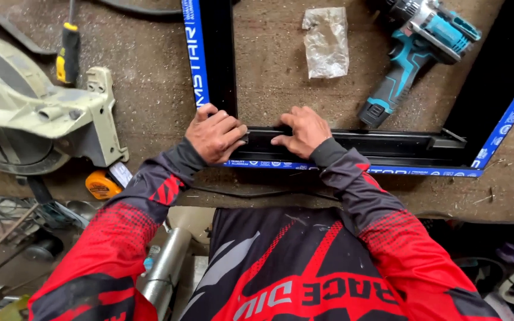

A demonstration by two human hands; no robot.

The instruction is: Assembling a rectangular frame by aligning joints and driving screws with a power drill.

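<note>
Dusty brown workbench point(150, 71) fills my view. Nearest me, my left hand point(214, 134) presses the corner joint of the black aluminium frame with blue protective film point(352, 148), fingers curled on it. My right hand point(302, 129) lies just beside, fingertips flat on the horizontal rail; hands apart, neither wrapped around it. Frame lies flat under both hands, its uprights running away from me. An orange tape measure point(102, 184) lies left. Farther: grey mitre saw point(31, 113), crumpled clear plastic bag point(326, 41), teal cordless drill point(414, 50), yellow-handled screwdriver point(68, 52).

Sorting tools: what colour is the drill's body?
Teal with black and grey parts, on the drill; head view shows it.
</note>
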